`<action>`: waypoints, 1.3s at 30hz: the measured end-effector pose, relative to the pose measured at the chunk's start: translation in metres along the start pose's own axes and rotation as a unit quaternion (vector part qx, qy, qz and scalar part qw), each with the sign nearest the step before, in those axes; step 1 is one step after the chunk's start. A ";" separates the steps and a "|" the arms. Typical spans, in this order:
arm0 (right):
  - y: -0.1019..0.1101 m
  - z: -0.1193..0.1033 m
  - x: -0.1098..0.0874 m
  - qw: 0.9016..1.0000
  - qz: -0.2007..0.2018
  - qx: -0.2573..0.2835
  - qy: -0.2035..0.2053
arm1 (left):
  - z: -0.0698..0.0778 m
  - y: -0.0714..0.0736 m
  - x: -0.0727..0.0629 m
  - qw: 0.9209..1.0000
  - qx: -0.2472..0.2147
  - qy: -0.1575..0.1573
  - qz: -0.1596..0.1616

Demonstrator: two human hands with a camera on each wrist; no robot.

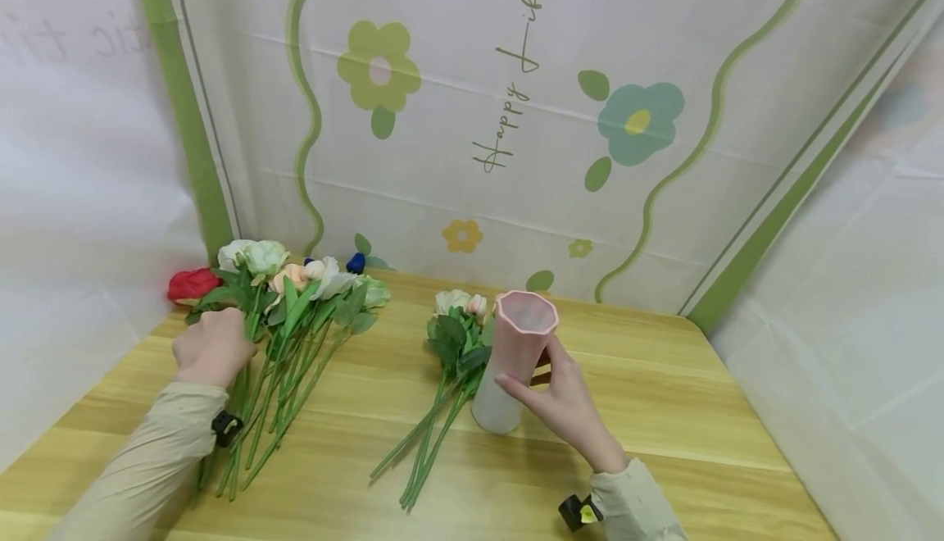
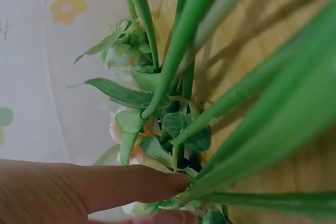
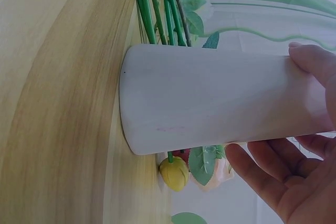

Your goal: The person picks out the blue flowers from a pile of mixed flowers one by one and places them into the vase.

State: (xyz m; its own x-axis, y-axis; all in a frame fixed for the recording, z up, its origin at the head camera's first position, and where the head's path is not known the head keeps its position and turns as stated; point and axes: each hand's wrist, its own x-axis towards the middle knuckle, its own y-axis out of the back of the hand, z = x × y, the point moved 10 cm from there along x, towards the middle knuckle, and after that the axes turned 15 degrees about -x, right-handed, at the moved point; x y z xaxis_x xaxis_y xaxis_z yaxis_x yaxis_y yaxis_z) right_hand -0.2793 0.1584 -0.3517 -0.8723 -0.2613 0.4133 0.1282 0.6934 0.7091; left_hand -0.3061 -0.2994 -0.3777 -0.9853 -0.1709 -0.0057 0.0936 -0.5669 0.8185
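In the head view my right hand grips the upper part of a pink and white vase with a scalloped rim, which stands upright on the table. The right wrist view shows the thumb and fingers on opposite sides of the vase. At the left, my left hand is at the stems of a bunch of artificial flowers lying on the table. In the left wrist view its fingers pinch a green flower stem by the leaves; the fingertips are partly hidden. A red flower lies beyond this hand.
A smaller bunch of pale flowers lies just left of the vase. A yellow bud shows behind the vase in the right wrist view. A printed cloth hangs along the back edge of the wooden table, with white cloth at both sides.
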 end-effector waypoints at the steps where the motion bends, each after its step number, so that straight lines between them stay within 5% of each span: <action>1: 0.000 0.000 0.000 1.000 -0.001 -0.001 -0.001 | 0.000 0.001 0.001 1.000 0.000 -0.004 0.005; 23: -0.001 -0.001 0.000 1.000 -0.007 -0.004 -0.003 | -0.008 -0.011 0.004 0.997 -0.007 0.023 -0.075; 29: -0.001 0.000 -0.001 1.000 -0.005 0.000 -0.005 | -0.006 -0.009 0.001 0.998 -0.019 0.016 -0.066; 39: 0.000 -0.005 -0.001 1.000 -0.004 -0.007 0.005 | 0.013 0.005 -0.003 0.999 -0.038 -0.035 -0.005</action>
State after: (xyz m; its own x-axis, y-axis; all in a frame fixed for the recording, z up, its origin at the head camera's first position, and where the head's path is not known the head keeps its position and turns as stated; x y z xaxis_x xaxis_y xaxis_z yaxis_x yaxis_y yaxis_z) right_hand -0.2763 0.1554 -0.3496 -0.8687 -0.2730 0.4133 0.1285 0.6816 0.7204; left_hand -0.3045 -0.2912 -0.3665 -0.9934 -0.1108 0.0289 0.0925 -0.6276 0.7730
